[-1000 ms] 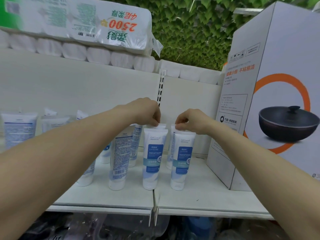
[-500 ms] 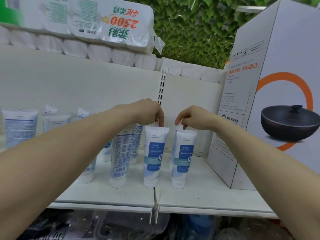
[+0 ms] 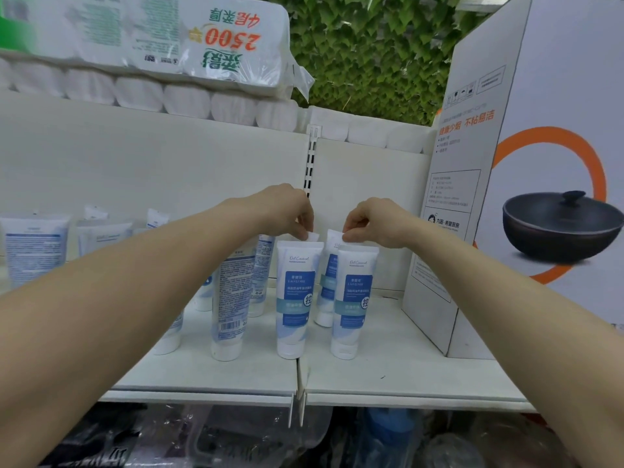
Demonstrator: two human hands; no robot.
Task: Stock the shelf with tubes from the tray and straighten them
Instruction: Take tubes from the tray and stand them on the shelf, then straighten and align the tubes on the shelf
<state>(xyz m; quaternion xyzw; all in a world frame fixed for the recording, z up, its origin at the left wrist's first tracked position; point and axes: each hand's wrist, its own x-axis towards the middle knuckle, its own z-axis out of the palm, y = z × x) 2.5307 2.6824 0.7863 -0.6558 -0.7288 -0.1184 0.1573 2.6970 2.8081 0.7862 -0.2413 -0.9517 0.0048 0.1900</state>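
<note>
Several white and blue tubes stand cap-down on the white shelf [image 3: 405,366]. Two face forward in front: one [image 3: 294,298] at the shelf joint and one [image 3: 353,298] to its right. My left hand [image 3: 287,211] pinches the white top edge of a tube [image 3: 314,236] standing behind the left front tube and mostly hidden by it. My right hand [image 3: 371,221] pinches the crimped top of the rear tube [image 3: 329,275] behind the right front tube. Left of these stands a tube [image 3: 232,298] with its barcode side forward. The tray is out of view.
More tubes [image 3: 33,244] stand at the far left of the shelf. A large pan box [image 3: 540,197] walls off the shelf's right end. A toilet paper pack [image 3: 169,45] lies on top of the shelf unit. Bagged goods sit on the level below [image 3: 236,434].
Both hands have shifted from the tops of the two front tubes to the top edges of the tubes just behind them. The front tubes stand as before.
</note>
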